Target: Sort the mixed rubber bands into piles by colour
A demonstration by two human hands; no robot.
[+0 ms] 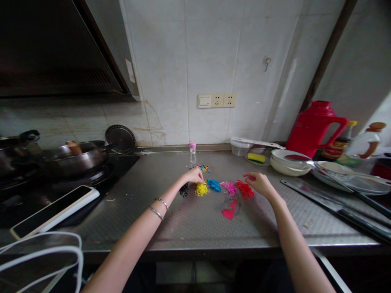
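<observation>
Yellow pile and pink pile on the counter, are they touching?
Apart: the head view shows the blue pile lying between the yellow pile and pink pile.

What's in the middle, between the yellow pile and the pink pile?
The blue pile lies between the yellow pile and the pink pile; the head view shows it.

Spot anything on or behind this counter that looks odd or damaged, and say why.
The flat red scrap in front of the pink pile has a ragged edge, as if torn. Brownish streaks stain the otherwise pale wall.
</observation>
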